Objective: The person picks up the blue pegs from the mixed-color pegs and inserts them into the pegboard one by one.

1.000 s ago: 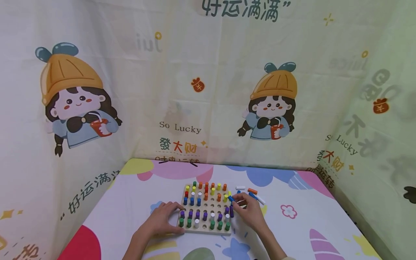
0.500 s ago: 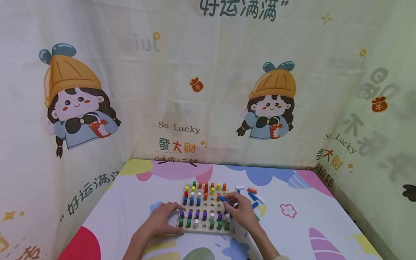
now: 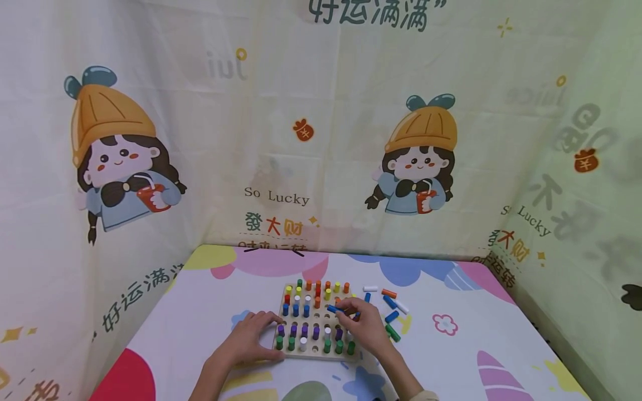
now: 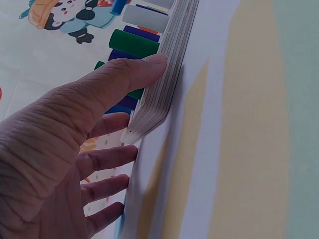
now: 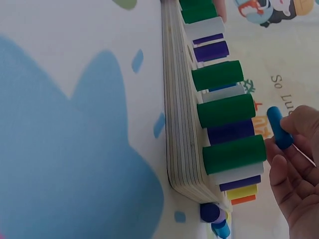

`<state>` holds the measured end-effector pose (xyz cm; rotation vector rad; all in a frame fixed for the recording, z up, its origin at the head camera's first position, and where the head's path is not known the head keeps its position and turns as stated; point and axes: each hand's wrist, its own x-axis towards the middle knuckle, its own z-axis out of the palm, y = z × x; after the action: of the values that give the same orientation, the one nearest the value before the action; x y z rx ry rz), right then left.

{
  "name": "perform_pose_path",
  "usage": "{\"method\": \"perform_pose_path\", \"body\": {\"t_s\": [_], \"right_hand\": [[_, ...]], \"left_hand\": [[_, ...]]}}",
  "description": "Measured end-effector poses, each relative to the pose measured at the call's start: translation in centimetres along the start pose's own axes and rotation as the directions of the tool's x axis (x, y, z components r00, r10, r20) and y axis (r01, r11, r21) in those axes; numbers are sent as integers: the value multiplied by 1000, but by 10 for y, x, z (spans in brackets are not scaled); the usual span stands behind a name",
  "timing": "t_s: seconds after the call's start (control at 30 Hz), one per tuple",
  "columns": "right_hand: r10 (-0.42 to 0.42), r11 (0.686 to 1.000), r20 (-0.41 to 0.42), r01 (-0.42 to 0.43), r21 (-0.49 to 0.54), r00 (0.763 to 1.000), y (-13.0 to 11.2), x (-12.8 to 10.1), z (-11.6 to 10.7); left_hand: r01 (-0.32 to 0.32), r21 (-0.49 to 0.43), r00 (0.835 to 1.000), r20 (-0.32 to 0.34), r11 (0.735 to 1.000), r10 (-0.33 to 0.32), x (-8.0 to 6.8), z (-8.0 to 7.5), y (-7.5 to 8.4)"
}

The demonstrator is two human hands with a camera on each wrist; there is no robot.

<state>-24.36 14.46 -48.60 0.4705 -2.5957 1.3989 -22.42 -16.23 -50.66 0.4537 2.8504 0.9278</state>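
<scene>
A wooden peg board point(image 3: 321, 357) lies on the table, with coloured wooden pegs standing in rows of holes. Between the thumb and fingers of my right hand point(image 3: 363, 323) is a blue peg point(image 3: 332, 308), pinched and tilted above the board's right half. The right wrist view shows this blue peg point(image 5: 280, 128) clear of the green pegs point(image 5: 234, 154) along the near edge. My left hand point(image 3: 251, 336) rests at the board's near left corner. Its thumb point(image 4: 144, 69) touches the front edge; the other fingers point(image 4: 107, 162) extend loosely by the left side.
Right of the board lie loose pegs: a white peg point(image 3: 370, 288), an orange peg point(image 3: 389, 293), a green peg point(image 3: 393, 333) and several blue ones. A patterned cloth point(image 3: 451, 356) covers the table. Printed curtains point(image 3: 341, 167) stand behind and at both sides.
My right hand has carried the blue peg leftward from the board's right edge to over its holes. My left hand stays at the corner.
</scene>
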Motion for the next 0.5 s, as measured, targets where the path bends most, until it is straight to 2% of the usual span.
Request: {"method": "perform_pose_path", "body": {"t_s": [0.27,0.5], "right_hand": [[-18,1000,47,18,-5,999,-1,4,5],[-61,996,69,65,-59,996,0,8,9]], "left_hand": [[1,1,1000,-3,1000,-1,0,1,0],[8,-2,1000,-1,1000,-8,0,2,0]]}}
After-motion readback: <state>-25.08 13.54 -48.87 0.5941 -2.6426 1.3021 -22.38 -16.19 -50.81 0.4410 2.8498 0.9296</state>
